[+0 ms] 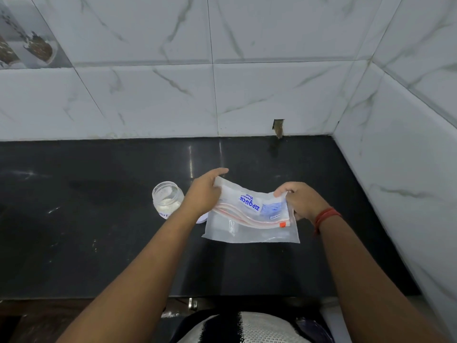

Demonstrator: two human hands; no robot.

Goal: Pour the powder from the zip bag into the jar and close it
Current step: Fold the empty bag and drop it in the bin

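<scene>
1. The zip bag (252, 219) is held just above the black table (99, 231), right of centre, folded over itself so its pink zip strip and orange slider face up; it looks flat and nearly empty.
2. The left hand (205, 194) pinches the bag's far-left corner, fingers closed on the plastic.
3. The right hand (300, 200) grips the bag's right edge, fingers curled shut around it; red threads (326, 216) circle that wrist.
4. The jar (168, 199) stands upright and open on the table just left of the left hand, with white powder in its bottom.
5. A white lid (201, 219) peeks out beneath the left wrist, beside the jar.
6. White marbled tiles (272, 82) line the walls behind and to the right.
</scene>
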